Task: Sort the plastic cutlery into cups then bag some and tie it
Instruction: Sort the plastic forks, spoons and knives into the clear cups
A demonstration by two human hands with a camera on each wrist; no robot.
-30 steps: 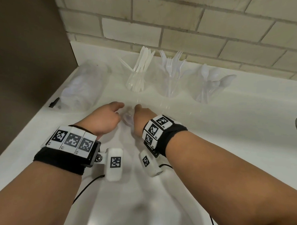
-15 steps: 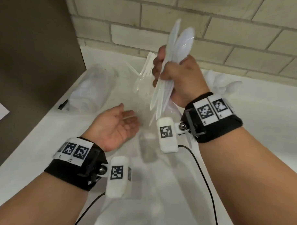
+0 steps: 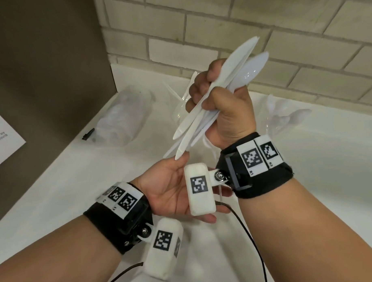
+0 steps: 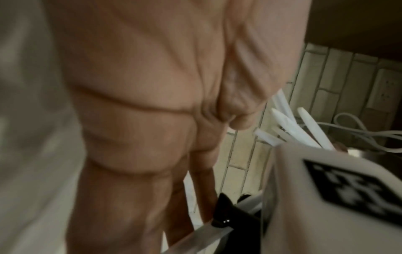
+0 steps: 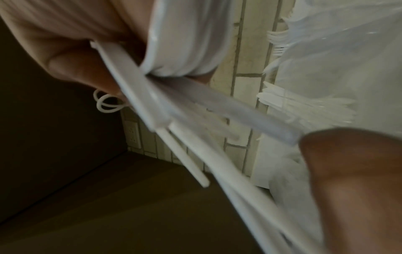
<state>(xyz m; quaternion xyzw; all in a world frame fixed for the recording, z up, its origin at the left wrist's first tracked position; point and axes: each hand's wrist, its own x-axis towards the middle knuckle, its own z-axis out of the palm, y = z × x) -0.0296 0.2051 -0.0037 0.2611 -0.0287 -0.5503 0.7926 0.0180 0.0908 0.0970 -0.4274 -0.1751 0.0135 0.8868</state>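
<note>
My right hand [image 3: 221, 97] is raised above the counter and grips a bundle of white plastic cutlery [image 3: 239, 65], knives and at least one spoon, eating ends up and to the right. The same cutlery bundle [image 5: 195, 137] fills the right wrist view, clamped under the thumb. My left hand [image 3: 172, 187] lies palm up with straight fingers just below the handle ends, which reach its fingertips; the left wrist view shows the bare palm [image 4: 141, 103] with the handle ends [image 4: 289, 127] beyond it. A clear cup of knives [image 3: 179, 107] is half hidden behind the right hand. A clear cup of spoons [image 3: 285, 116] stands at the right.
A clear plastic bundle [image 3: 125, 115] lies at the back left of the white counter [image 3: 329, 167], with a small black piece [image 3: 88, 133] beside it. A brown panel [image 3: 41, 72] with a paper sheet [image 3: 3, 138] borders the left. A brick wall [image 3: 282, 21] closes the back.
My right hand came up off the counter with the cutlery bundle and tilted it. My left hand turned palm up and moved in under the handle ends.
</note>
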